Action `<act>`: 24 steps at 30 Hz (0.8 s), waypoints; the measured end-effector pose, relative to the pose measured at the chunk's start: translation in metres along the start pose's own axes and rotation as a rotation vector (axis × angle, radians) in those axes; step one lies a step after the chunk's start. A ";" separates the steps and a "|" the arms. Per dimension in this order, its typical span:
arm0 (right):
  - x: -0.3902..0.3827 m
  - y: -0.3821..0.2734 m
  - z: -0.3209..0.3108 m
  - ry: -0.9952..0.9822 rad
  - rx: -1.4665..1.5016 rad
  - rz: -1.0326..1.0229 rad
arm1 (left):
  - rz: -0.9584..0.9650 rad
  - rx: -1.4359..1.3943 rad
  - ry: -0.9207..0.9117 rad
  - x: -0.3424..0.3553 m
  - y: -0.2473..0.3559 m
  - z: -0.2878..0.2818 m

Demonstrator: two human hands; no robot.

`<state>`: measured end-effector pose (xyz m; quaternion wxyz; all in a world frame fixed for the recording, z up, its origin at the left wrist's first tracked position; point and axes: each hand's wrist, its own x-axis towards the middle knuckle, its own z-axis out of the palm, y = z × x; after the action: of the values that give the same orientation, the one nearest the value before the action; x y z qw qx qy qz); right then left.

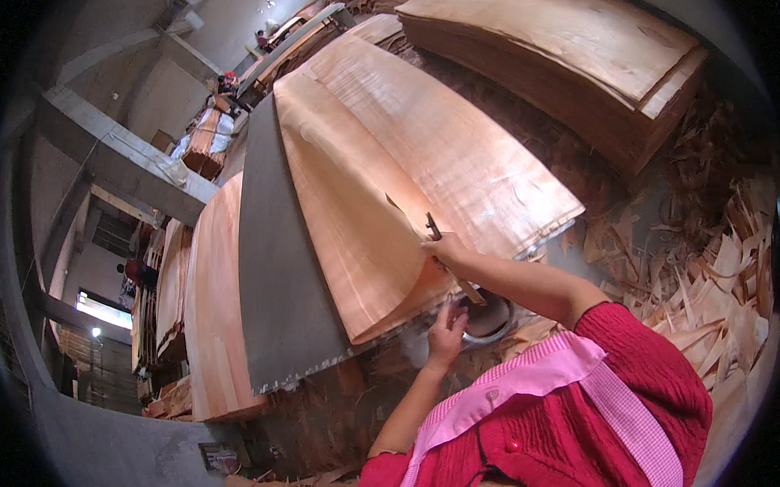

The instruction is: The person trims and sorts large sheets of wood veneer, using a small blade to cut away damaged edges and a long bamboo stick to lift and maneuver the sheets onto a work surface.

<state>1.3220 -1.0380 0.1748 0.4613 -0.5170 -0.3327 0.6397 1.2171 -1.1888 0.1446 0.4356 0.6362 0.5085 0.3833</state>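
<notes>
My right hand (448, 249) is closed around a slim tool with a dark, notched end (433, 227); its exact kind is unclear. That hand is at the lifted edge of a thin wood veneer sheet (348, 216), which curls up from the worktable. Lower down, my left hand (446, 333) has its fingers raised and apart, slightly blurred, close to the table's near edge. Between the hands and my body a round container (489, 320) is partly hidden by my right arm. Another pale veneer sheet (462, 152) lies flat to the right of the curled one.
A dark grey strip of the table surface (278, 240) runs left of the sheets, with more veneer (214, 297) beyond it. A tall veneer stack (551, 52) stands at the far right. Veneer scraps (715, 289) heap up on the right. A concrete beam (127, 153) crosses at left.
</notes>
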 end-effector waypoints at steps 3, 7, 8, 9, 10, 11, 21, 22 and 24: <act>-0.011 -0.048 -0.088 -0.057 0.123 0.128 | -0.403 -0.345 0.064 0.018 -0.002 0.022; -0.011 -0.093 -0.234 -0.169 0.155 0.181 | -0.506 -0.665 0.059 0.046 0.001 0.085; -0.013 -0.107 -0.271 -0.178 0.191 0.210 | -0.524 -0.867 0.050 0.046 -0.001 0.112; -0.015 -0.117 -0.307 -0.175 0.239 0.239 | -0.548 -1.062 0.025 0.046 -0.002 0.135; -0.013 -0.125 -0.345 -0.206 0.284 0.260 | -0.655 -1.233 0.010 0.044 0.006 0.161; -0.011 -0.135 -0.386 -0.230 0.341 0.302 | -0.673 -1.302 -0.035 0.045 0.013 0.192; -0.060 -0.248 -0.753 -0.092 0.399 0.246 | -0.407 -1.631 0.532 0.146 0.011 0.454; -0.059 -0.256 -0.787 -0.049 0.397 0.251 | -0.441 -1.599 0.625 0.169 0.020 0.476; -0.053 -0.275 -0.852 0.011 0.379 0.221 | -0.562 -1.554 0.747 0.212 0.027 0.521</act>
<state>2.2174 -1.0344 0.2341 0.4790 -0.4579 -0.1451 0.7347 1.7504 -1.0694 0.0091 0.6263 -0.1503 0.3513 0.6796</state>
